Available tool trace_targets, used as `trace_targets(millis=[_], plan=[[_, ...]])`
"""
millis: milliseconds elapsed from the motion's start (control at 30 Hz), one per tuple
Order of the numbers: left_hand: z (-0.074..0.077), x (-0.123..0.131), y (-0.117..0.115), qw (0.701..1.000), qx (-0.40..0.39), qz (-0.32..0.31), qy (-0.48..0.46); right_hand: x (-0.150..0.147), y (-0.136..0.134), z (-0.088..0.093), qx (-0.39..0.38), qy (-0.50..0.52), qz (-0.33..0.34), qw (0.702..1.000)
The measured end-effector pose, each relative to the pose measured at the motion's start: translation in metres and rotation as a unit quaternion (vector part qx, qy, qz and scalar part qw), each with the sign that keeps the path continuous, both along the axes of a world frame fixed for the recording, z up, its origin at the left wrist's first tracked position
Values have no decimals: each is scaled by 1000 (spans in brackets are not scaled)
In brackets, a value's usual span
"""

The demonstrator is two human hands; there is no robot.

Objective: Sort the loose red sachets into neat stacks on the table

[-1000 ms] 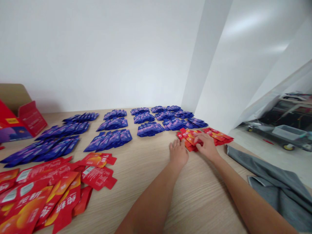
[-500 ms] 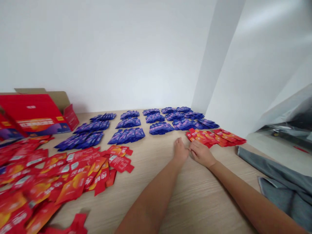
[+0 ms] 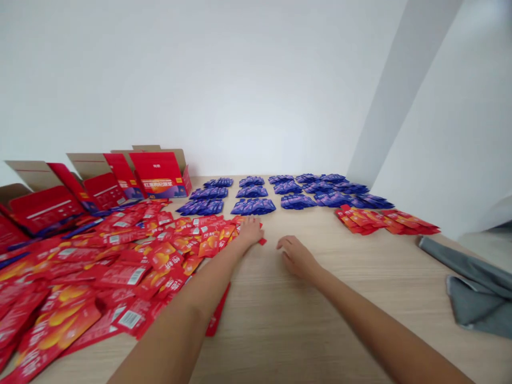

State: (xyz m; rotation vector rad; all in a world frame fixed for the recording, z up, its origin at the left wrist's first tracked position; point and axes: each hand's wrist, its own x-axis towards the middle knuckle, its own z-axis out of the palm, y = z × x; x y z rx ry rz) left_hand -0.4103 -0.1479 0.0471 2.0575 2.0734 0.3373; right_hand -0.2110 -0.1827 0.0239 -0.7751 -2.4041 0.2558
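Note:
My left hand (image 3: 251, 231) reaches to the right edge of a loose pile of red sachets (image 3: 164, 256). Its fingers are stretched out over the outermost sachets, and a red tab shows beside the wrist. Whether the fingertips press on a sachet is hard to make out. Just above the bare tabletop, my right hand (image 3: 295, 256) is loosely curved with fingers apart and nothing in it. Beyond it to the right, red sachets (image 3: 384, 221) lie overlapped in a fanned row.
Several fanned groups of blue sachets (image 3: 253, 206) lie in rows along the wall. Open red cartons (image 3: 158, 173) stand at the back left, behind the red pile. A grey cloth (image 3: 480, 304) rests on the table (image 3: 320, 330) at the right.
My view has turned left, bringing more cartons and red sachets into sight. The hands, close together beside the fanned red row before, have separated; the left has moved to the pile.

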Motion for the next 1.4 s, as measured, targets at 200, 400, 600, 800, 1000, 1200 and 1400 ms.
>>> trace_targets(millis=[200, 400, 600, 800, 1000, 1200, 1400], plan=[[9, -27, -20, 993, -76, -46, 79, -36, -19, -28, -88, 102, -65, 989], [5, 6, -74, 984, -80, -122, 105, -21, -6, -38, -141, 212, -194, 947], [5, 16, -120, 975, -92, -198, 41, -19, -12, -32, -168, 219, -168, 946], [8, -9, -146, 960, -103, -258, -32, -13, -14, -29, -194, 218, -140, 946], [-5, -6, -155, 972, 39, -227, -40, -15, -19, -23, -227, 219, -104, 943], [-4, 0, -154, 976, 117, -98, -157, -18, -23, -10, -410, 355, -46, 839], [1, 2, -157, 930, 81, 12, -358, -23, -41, 5, -459, 347, 35, 817]])
